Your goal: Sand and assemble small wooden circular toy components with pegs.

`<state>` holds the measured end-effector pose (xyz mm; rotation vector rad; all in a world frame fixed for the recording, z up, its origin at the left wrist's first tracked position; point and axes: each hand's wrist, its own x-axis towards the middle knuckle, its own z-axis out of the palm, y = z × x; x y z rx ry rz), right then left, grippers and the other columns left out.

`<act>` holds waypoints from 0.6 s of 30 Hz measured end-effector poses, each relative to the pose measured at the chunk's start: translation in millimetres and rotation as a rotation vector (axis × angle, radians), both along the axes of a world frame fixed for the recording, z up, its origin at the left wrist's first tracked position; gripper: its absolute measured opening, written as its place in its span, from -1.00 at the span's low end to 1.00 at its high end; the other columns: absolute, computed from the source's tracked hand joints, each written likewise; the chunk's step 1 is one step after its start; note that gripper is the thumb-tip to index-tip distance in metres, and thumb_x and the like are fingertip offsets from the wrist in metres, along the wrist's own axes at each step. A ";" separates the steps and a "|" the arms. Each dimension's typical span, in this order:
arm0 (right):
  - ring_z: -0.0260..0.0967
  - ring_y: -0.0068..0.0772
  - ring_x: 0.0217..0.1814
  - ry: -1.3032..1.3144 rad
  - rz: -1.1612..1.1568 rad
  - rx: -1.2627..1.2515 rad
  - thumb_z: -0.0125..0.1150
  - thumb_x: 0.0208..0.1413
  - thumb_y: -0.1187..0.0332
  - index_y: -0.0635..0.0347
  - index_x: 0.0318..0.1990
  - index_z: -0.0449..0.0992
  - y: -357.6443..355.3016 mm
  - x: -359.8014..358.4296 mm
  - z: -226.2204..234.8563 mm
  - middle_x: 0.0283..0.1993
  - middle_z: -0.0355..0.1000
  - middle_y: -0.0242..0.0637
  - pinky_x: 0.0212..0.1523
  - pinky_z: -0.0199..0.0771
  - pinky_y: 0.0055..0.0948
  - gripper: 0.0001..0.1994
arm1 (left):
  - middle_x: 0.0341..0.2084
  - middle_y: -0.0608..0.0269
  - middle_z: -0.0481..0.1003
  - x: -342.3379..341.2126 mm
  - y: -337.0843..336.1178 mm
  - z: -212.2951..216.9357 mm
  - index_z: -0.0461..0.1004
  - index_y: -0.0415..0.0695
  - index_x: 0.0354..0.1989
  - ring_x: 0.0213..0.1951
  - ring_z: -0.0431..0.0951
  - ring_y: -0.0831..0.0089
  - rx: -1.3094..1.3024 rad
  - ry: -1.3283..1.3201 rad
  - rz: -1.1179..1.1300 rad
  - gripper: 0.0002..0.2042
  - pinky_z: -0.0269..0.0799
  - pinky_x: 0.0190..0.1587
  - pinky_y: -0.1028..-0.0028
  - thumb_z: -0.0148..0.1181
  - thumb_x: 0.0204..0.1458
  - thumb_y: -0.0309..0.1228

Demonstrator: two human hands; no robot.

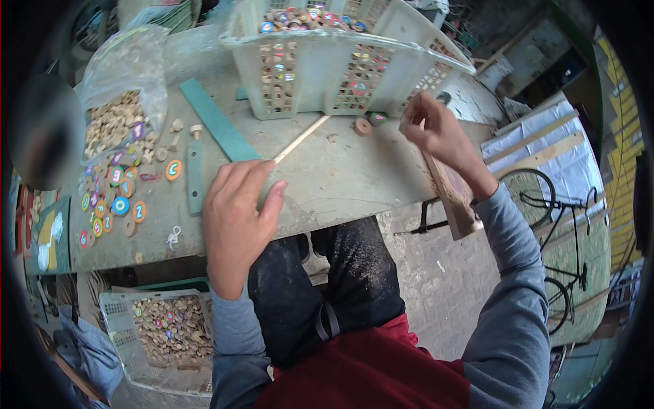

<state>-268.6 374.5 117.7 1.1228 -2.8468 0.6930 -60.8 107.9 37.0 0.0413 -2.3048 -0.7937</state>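
Note:
My left hand (238,208) lies on the worktable (327,184), fingers stretched forward and thumb spread to the side. Its fingertips meet the near ends of a flat teal strip (216,117) and a thin wooden stick (301,140). Over the table's right part, my right hand (436,129) is raised with fingers curled into a pinch; whatever they hold, if anything, is too small to make out. Below that wrist a wooden board (451,201) with sawdust on it juts past the table's front edge. A round wooden disc (362,127) lies left of my right hand.
A pale plastic crate (306,75) of colourful discs stands at the back. Left are a clear bag (129,61) of small wooden pegs, scattered lettered discs (120,206) and a short teal bar (195,177). A second crate (157,378) of pieces sits low at left; a bicycle (579,262) shows at right.

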 end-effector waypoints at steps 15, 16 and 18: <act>0.40 -0.31 -0.09 0.103 -0.187 0.130 0.28 0.14 0.27 0.19 -0.20 0.59 112.4 24.6 -12.6 -0.20 0.56 -0.31 0.04 0.36 -0.29 -0.80 | -0.17 0.01 0.59 1.4 3.4 2.1 0.57 -0.30 -0.09 -0.10 0.54 0.06 -0.010 -0.034 -0.002 -0.71 0.44 -0.03 0.22 0.32 -0.03 -0.55; 0.40 -0.21 -0.07 0.115 -0.164 0.141 0.27 0.13 0.27 0.20 -0.22 0.59 116.3 26.2 -16.8 -0.19 0.56 -0.25 0.06 0.36 -0.28 -0.81 | -0.17 0.01 0.58 1.2 3.6 1.8 0.57 -0.30 -0.09 -0.10 0.54 0.06 -0.012 -0.041 0.005 -0.71 0.44 -0.02 0.22 0.31 -0.02 -0.55; 0.37 -0.18 -0.03 0.131 -0.148 0.132 0.27 0.14 0.25 0.20 -0.20 0.59 120.8 28.0 -17.4 -0.16 0.55 -0.25 0.04 0.36 -0.26 -0.79 | -0.17 0.01 0.58 -0.1 4.0 1.0 0.57 -0.30 -0.09 -0.10 0.54 0.05 -0.013 -0.049 0.006 -0.72 0.44 -0.02 0.22 0.31 -0.02 -0.54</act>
